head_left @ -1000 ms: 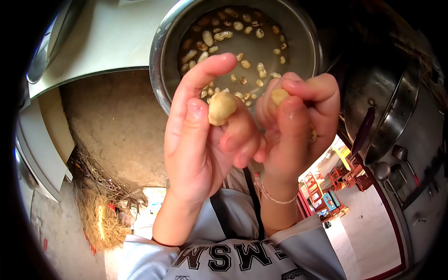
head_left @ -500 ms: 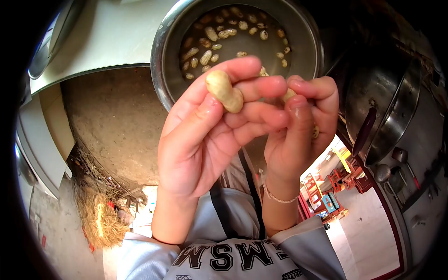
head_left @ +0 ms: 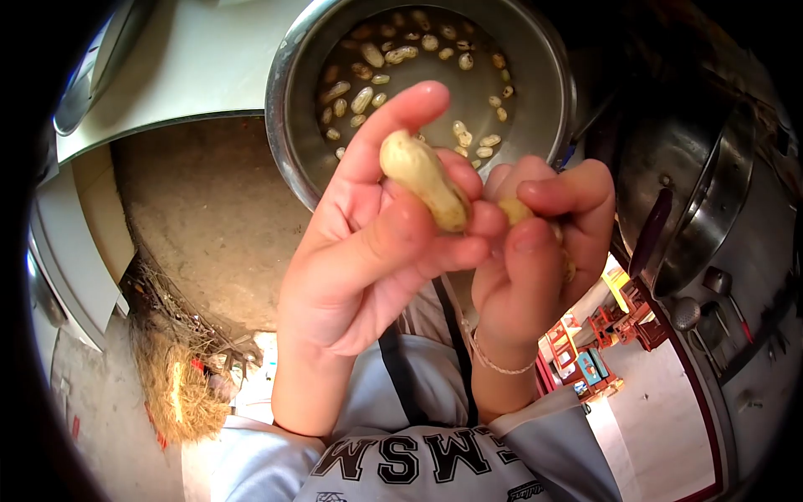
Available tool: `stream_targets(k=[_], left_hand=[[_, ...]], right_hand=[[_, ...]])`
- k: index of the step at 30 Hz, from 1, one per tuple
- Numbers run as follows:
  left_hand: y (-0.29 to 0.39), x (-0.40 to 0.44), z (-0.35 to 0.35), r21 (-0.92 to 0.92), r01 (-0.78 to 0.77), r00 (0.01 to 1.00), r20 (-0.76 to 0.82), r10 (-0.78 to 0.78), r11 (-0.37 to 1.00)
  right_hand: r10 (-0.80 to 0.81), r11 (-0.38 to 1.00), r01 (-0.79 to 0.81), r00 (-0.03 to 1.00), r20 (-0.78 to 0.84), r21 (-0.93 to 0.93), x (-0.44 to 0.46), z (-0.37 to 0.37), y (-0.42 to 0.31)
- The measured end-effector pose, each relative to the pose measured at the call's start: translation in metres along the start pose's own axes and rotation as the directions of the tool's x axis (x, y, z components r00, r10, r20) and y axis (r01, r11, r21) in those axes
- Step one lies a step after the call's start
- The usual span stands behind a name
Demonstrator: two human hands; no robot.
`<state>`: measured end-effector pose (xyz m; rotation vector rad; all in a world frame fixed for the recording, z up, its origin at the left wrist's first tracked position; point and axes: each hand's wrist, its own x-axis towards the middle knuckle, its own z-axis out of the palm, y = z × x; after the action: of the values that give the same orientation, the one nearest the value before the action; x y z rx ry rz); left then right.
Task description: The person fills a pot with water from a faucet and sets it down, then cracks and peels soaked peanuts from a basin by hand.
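My left hand (head_left: 343,268) has its palm turned up, and its thumb and fingers grip a pale, wet peanut in its shell (head_left: 418,177). A dark slit or mark shows near the lower end of this shell. Right beside it, my right hand (head_left: 531,268) is curled closed around pale yellow peanut pieces (head_left: 515,211), partly hidden by the fingers. The fingertips of both hands nearly meet. Beyond them stands a metal basin (head_left: 288,134) of brownish water, with several peanuts (head_left: 401,54) in it, some whole and some apparently in pieces.
A pale countertop (head_left: 209,58) lies left of the basin. At the right are a large dark wok (head_left: 677,188) and hanging ladles (head_left: 686,314). Straw (head_left: 180,393) and twigs lie on the floor at lower left. Colourful items (head_left: 594,364) stand at lower right.
The peanut in my left hand has turned and shifted down and right, showing more of its length. My right hand has curled tighter, slightly lower. Peanuts near the basin's front now show.
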<state>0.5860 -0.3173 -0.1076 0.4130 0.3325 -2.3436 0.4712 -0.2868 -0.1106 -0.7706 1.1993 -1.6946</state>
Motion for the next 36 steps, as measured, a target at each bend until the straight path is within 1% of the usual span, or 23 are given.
stream_targets(k=[2,6,8,9,12,14,15,17,18,20,22,24,25,26,27,28,29,30,31,32,34,35,36], left_hand=[[-0.003,-0.001,0.001,0.042,-0.002,0.999,-0.053,0.004,0.999],[-0.008,-0.003,-0.006,0.240,-0.050,0.999,0.025,0.045,0.969],[-0.015,-0.002,-0.004,0.128,-0.130,0.990,-0.029,0.135,0.983],[-0.018,-0.003,-0.003,0.091,-0.158,0.985,-0.049,0.163,0.983],[-0.019,-0.001,-0.001,0.183,-0.181,0.977,-0.080,0.199,0.966],[-0.018,0.002,-0.005,0.223,-0.166,0.980,-0.075,0.187,0.961],[-0.018,0.003,-0.008,0.234,-0.152,0.982,-0.078,0.174,0.960],[-0.017,0.008,-0.015,0.224,-0.130,0.982,-0.108,0.157,0.966],[-0.017,0.010,-0.016,0.226,-0.129,0.982,-0.105,0.156,0.965],[-0.017,0.013,-0.016,0.176,-0.155,0.980,-0.097,0.174,0.972],[-0.016,0.014,-0.011,0.242,-0.159,0.975,-0.117,0.191,0.957],[-0.016,0.019,-0.010,0.244,-0.161,0.984,-0.034,0.174,0.956],[-0.017,0.024,-0.011,0.249,-0.157,0.985,-0.030,0.170,0.956],[-0.019,0.032,-0.014,0.514,-0.111,0.968,-0.138,0.210,0.850],[-0.020,0.041,-0.018,0.734,-0.025,0.934,-0.225,0.278,0.679],[-0.018,0.054,-0.032,0.833,0.028,0.908,-0.252,0.334,0.553],[-0.018,0.066,-0.050,0.908,0.084,0.875,-0.264,0.406,0.411],[-0.017,0.076,-0.060,0.958,0.282,0.856,-0.228,0.463,-0.051],[-0.021,0.086,-0.087,0.879,0.201,0.858,0.055,0.511,-0.433],[-0.023,0.098,-0.108,0.743,0.091,0.826,0.316,0.467,-0.663],[-0.032,0.107,-0.096,0.756,0.214,0.881,0.124,0.457,-0.618],[-0.033,0.110,-0.090,0.748,0.203,0.884,0.138,0.447,-0.632],[-0.033,0.111,-0.085,0.691,0.314,0.891,0.021,0.453,-0.651]], right_hand=[[-0.003,0.999,0.002,0.999,0.037,0.040,-0.001,0.000,-0.003],[-0.040,0.996,0.035,0.997,0.067,0.078,-0.002,-0.001,-0.008],[0.093,0.995,-0.087,0.991,0.100,-0.055,-0.003,0.001,-0.019],[0.093,0.995,-0.088,0.991,0.099,-0.055,-0.004,0.002,-0.020],[0.063,0.996,-0.059,0.996,0.059,-0.069,-0.004,0.003,-0.019],[0.046,0.992,-0.026,0.987,0.157,-0.125,-0.003,-0.005,-0.016],[0.044,0.992,-0.025,0.987,0.155,-0.125,-0.002,-0.009,-0.014],[0.270,0.961,-0.274,0.958,-0.100,-0.029,0.003,-0.017,-0.007],[0.266,0.962,-0.270,0.959,-0.100,-0.027,0.004,-0.023,-0.004],[0.404,0.903,-0.424,0.894,-0.193,-0.074,0.007,-0.038,0.004],[0.413,0.895,-0.435,0.892,-0.183,-0.099,0.008,-0.047,0.013],[0.465,0.845,-0.490,0.871,-0.159,-0.214,0.011,-0.049,0.023],[0.329,0.843,-0.341,0.939,-0.105,-0.416,0.012,-0.055,0.040],[0.323,0.846,-0.339,0.940,-0.110,-0.413,0.013,-0.058,0.047],[0.396,0.710,-0.409,0.905,-0.156,-0.573,0.015,-0.059,0.051],[0.453,0.541,-0.460,0.865,-0.217,-0.704,0.016,-0.061,0.056],[0.376,0.576,-0.430,0.895,-0.241,-0.696,0.018,-0.063,0.065],[0.368,0.586,-0.426,0.898,-0.241,-0.689,0.020,-0.065,0.069],[0.422,0.560,-0.517,0.850,-0.314,-0.648,0.022,-0.066,0.072],[0.474,0.528,-0.603,0.793,-0.382,-0.598,0.024,-0.067,0.075],[0.432,0.500,-0.578,0.812,-0.393,-0.645,0.027,-0.067,0.076],[0.401,0.448,-0.545,0.831,-0.385,-0.709,0.027,-0.066,0.076],[0.371,0.388,-0.509,0.849,-0.375,-0.768,0.028,-0.065,0.077]])
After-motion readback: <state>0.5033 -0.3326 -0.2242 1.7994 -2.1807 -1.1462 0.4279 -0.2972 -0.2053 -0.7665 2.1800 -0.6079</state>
